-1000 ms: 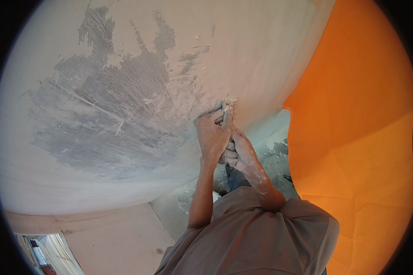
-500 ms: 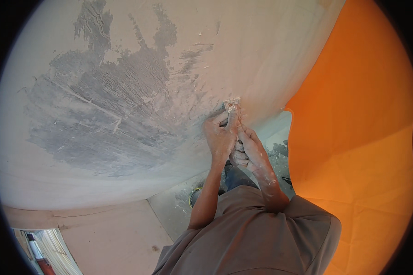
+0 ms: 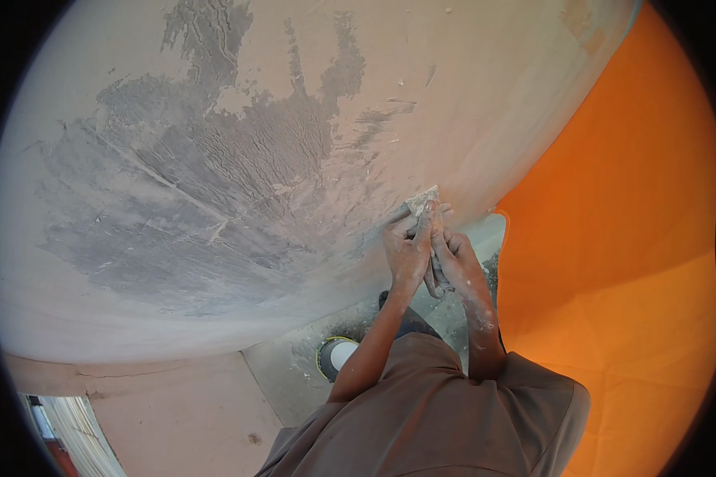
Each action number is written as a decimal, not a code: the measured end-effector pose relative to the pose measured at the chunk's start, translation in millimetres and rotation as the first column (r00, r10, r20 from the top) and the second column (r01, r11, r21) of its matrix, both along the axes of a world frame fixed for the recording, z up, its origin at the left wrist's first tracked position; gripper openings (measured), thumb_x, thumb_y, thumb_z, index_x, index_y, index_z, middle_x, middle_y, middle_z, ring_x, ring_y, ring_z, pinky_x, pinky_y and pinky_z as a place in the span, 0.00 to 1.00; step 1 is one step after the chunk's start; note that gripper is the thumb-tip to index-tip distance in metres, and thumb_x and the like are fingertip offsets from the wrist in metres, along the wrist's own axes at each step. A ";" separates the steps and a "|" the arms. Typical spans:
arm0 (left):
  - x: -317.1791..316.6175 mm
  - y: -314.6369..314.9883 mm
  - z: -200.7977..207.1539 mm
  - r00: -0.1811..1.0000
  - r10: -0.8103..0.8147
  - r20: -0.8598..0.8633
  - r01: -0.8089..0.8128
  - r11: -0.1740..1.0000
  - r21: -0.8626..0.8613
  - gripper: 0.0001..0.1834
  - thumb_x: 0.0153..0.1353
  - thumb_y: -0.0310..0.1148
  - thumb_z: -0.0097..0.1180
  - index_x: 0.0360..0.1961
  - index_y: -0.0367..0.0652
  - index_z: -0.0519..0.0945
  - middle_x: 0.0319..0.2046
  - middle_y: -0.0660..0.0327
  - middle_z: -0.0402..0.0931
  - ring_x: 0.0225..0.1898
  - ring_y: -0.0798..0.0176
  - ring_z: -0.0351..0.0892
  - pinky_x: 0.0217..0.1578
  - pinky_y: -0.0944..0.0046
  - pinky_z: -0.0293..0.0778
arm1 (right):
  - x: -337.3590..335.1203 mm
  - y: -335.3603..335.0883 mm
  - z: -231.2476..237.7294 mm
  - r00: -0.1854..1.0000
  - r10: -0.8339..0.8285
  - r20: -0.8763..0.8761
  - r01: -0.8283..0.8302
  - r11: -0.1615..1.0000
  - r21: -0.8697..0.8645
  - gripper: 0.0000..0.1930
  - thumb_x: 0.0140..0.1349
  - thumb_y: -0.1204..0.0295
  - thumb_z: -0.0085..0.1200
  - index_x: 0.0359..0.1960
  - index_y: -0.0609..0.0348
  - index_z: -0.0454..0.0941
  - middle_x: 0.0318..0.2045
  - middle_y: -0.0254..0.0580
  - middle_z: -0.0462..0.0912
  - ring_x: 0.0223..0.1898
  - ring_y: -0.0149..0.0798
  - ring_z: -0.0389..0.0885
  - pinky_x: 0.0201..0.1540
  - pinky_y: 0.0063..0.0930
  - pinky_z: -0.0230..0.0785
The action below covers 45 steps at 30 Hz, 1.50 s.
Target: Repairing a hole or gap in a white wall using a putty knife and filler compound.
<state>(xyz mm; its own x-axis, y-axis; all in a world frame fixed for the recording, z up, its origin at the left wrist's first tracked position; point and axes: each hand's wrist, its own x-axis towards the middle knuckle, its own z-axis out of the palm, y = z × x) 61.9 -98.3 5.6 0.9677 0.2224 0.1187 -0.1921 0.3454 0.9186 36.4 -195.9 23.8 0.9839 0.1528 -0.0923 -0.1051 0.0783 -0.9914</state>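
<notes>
A putty knife, its blade (image 3: 423, 199) crusted with pale plaster, is held at the wall (image 3: 485, 103) in front of me. My left hand (image 3: 406, 253) pinches it close to the blade, thumb on top and fingers along the side. Just to the right, my right hand (image 3: 457, 266) is closed around the lower part of it, and the handle is mostly hidden. Both hands are dusty with whitish powder. Left of them spreads a rough grey patch (image 3: 270, 143) where the pale wall coating is broken away, with cracks and flakes about it.
An orange sheet (image 3: 612, 238) hangs along my right side. Down by my legs, a dark bucket with a yellow rim (image 3: 320, 362) and something white inside stands on the spattered floor (image 3: 282, 378). At lower left is an opening with pale curtain-like strips (image 3: 79, 429).
Both hands and the putty knife have shifted right and slightly down in the picture. The wall patch has also slid right in view, and more of the bucket shows.
</notes>
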 end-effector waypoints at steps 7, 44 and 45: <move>-7.7 -26.3 2.9 0.993 -0.014 -0.118 -0.019 0.961 -0.275 0.19 0.73 0.39 0.60 0.47 0.29 0.85 0.42 0.50 0.86 0.46 0.61 0.86 0.47 0.67 0.79 | 4.9 -29.8 7.2 0.988 0.129 -0.081 -0.143 0.970 -0.195 0.20 0.81 0.59 0.43 0.38 0.63 0.79 0.18 0.28 0.75 0.12 0.19 0.64 0.14 0.19 0.56; -12.9 6.3 36.5 0.994 0.085 -0.074 -0.065 0.970 0.233 0.17 0.69 0.39 0.61 0.34 0.33 0.89 0.19 0.57 0.84 0.16 0.71 0.69 0.19 0.65 0.64 | -2.6 5.7 -14.4 0.973 0.125 -0.196 -0.019 0.885 0.466 0.16 0.80 0.56 0.43 0.41 0.52 0.76 0.17 0.24 0.74 0.08 0.19 0.63 0.07 0.20 0.53; -13.2 3.8 34.8 0.994 0.070 -0.080 -0.057 0.986 0.156 0.17 0.70 0.39 0.61 0.36 0.32 0.89 0.23 0.59 0.85 0.18 0.72 0.71 0.20 0.67 0.65 | -0.4 1.7 -17.7 0.977 0.132 -0.169 -0.050 0.907 0.418 0.17 0.80 0.55 0.43 0.38 0.52 0.76 0.17 0.24 0.74 0.09 0.20 0.65 0.09 0.21 0.55</move>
